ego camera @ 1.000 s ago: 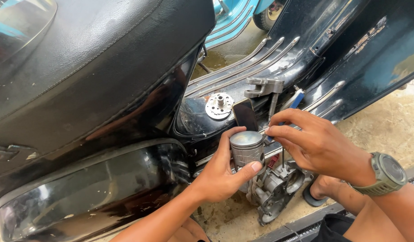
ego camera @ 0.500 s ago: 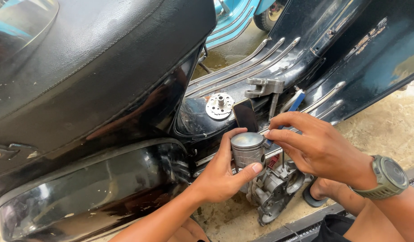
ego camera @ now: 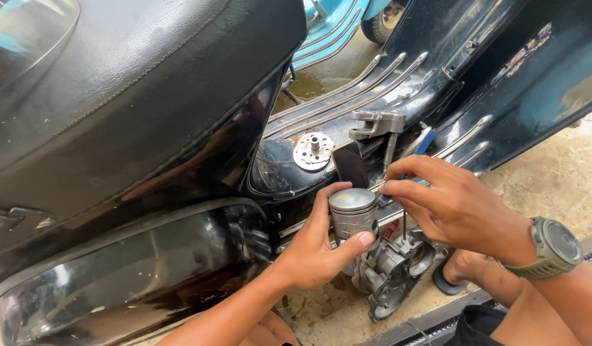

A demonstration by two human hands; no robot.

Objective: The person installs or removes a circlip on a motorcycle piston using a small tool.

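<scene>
Piston (ego camera: 353, 214): grey metal cylinder, centre frame, upright above engine casing (ego camera: 392, 269). Left hand (ego camera: 315, 247) clasps it, thumb across front, fingers behind. Right hand (ego camera: 453, 205) pinches thin tool or pin at piston's top right edge; exact item too small to tell. Green wristwatch (ego camera: 555, 247) on right wrist. Black scooter seat (ego camera: 129, 83) upper left. Round metal disc (ego camera: 313, 149) on footboard above piston.
</scene>
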